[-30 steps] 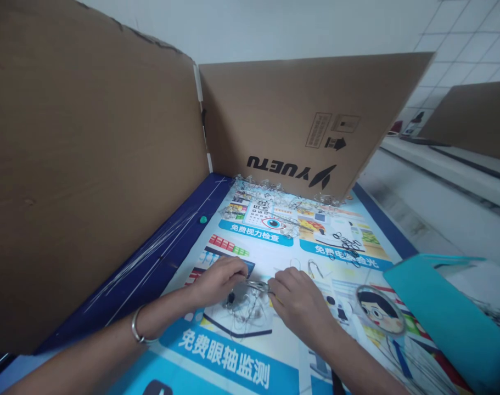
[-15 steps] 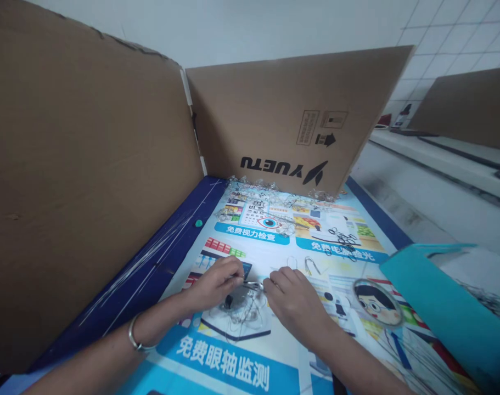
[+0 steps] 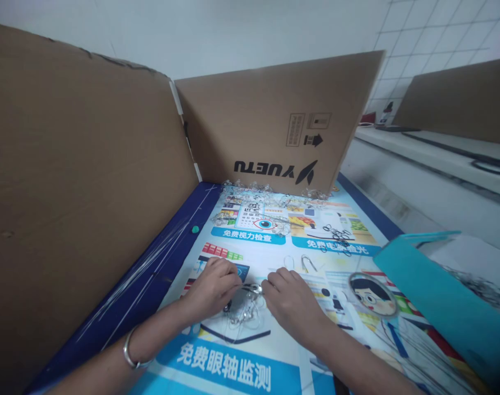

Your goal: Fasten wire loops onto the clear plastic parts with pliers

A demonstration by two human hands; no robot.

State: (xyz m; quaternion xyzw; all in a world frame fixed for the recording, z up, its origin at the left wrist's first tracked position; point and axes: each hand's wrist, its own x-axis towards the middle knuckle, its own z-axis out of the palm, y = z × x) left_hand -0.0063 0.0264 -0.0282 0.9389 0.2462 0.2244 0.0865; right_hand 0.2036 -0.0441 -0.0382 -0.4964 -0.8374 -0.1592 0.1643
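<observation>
My left hand (image 3: 214,285), with a silver bracelet (image 3: 131,350) at the wrist, pinches one end of a thin, shiny bent-wire piece (image 3: 252,288). At its other end, the fingers of my right hand (image 3: 288,300) are closed. The part inside the fingers is hidden. Just below, between both hands, a loose tangle of fine wire (image 3: 243,315) lies on the printed sheet (image 3: 282,340). Beyond my right hand rest a bent wire hoop (image 3: 309,264) and a fainter loop (image 3: 289,262).
Cardboard panels (image 3: 89,164) stand at the left and back. Shiny wire pieces (image 3: 253,186) line the far edge, near black loops (image 3: 338,241). Long straight wires (image 3: 138,274) lie at left. A teal box (image 3: 434,280) holding wire stands at right. A green round bit (image 3: 195,230) sits left.
The camera view has shifted slightly. My left hand has turned a little, its back now more upward, while both hands stay closed at the wire piece.
</observation>
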